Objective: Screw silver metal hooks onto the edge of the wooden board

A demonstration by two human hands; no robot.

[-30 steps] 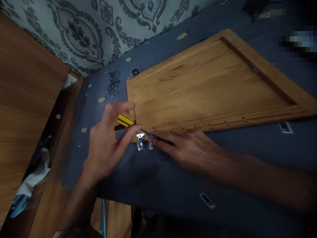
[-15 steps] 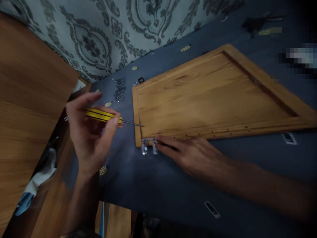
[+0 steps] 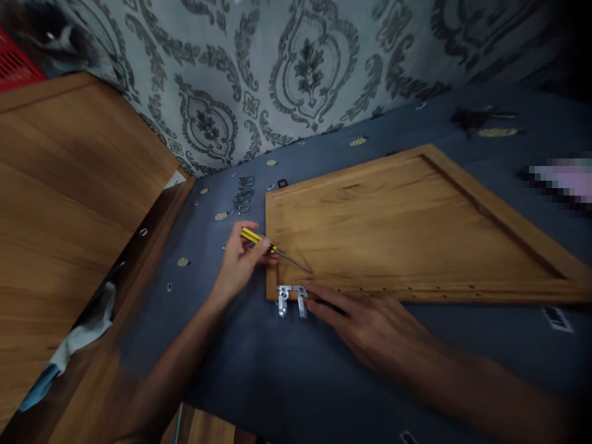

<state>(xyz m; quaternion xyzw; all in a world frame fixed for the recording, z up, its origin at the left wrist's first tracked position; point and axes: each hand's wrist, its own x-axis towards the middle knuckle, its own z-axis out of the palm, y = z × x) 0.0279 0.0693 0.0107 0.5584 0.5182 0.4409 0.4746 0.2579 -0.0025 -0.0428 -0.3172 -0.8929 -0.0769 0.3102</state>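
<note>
My left hand (image 3: 238,262) is closed round the yellow-and-black handle of a screwdriver (image 3: 253,237). Its thin shaft slants down to the right, the tip over the panel just above the near edge. My right hand (image 3: 370,317) lies at that edge, its fingertips holding a silver double hook (image 3: 292,296) against the wooden panel (image 3: 370,228). The hook's two prongs stick out past the near left corner. To the right of my fingers, a row of small dark holes runs along the panel's near border. My right thumb is hidden.
Beyond the panel's left end lies a cluster of metal hooks (image 3: 243,194) on the dark blue cloth (image 3: 194,320). A dark tool (image 3: 476,117) rests at the far right. Patterned wallpaper (image 3: 305,68) rises behind; a wooden cabinet side (image 3: 78,203) stands at left.
My left hand has moved right with the screwdriver, bringing its tip nearer the double hook's right end. My right hand stays at the hook. The view has shifted, so the panel appears lower.
</note>
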